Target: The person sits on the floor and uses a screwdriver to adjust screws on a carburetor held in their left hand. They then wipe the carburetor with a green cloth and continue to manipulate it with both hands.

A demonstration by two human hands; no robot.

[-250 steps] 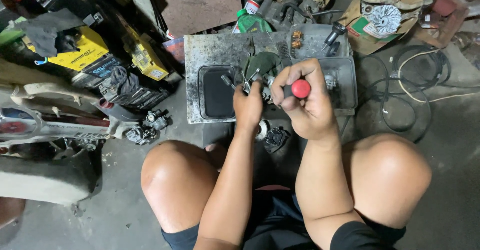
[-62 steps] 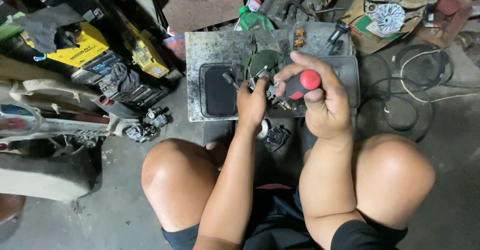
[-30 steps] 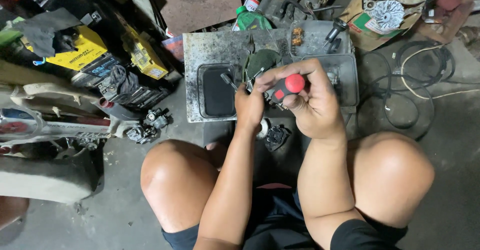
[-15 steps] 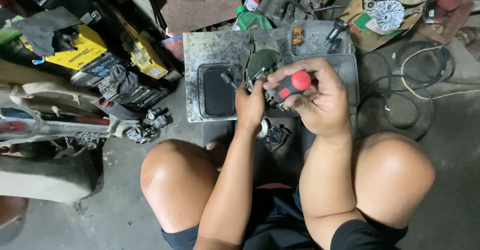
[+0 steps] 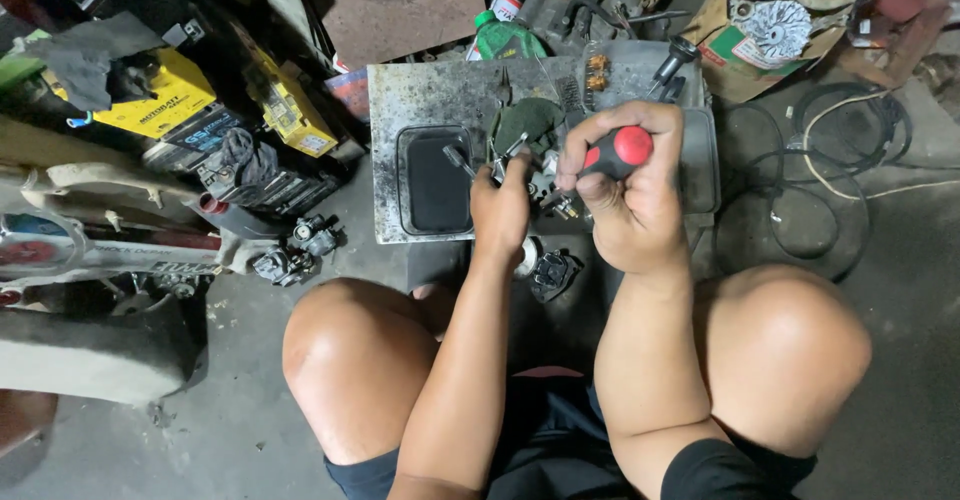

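The small grimy metal engine part (image 5: 535, 175) sits near the front edge of the flat grey metal plate (image 5: 420, 90), just right of the plate's black rectangular recess (image 5: 432, 182). My left hand (image 5: 502, 210) is closed on the part from the near side, fingers wrapped round it. My right hand (image 5: 625, 195) is fisted tight on the red-and-black-handled screwdriver (image 5: 615, 152), w/ the handle up beside the part's right side and the shaft angled down-left into it; tip is hidden by fingers. Room: plate is crowded at its far edge w/ bits, clutter left incl. a yellow box (image 5: 160, 100), black cable coils (image 5: 830, 180) right. Bare floor only btwn my knees. Vs. half a sec ago: screwdriver handle has tilted slightly more upright, left hand unchanged.
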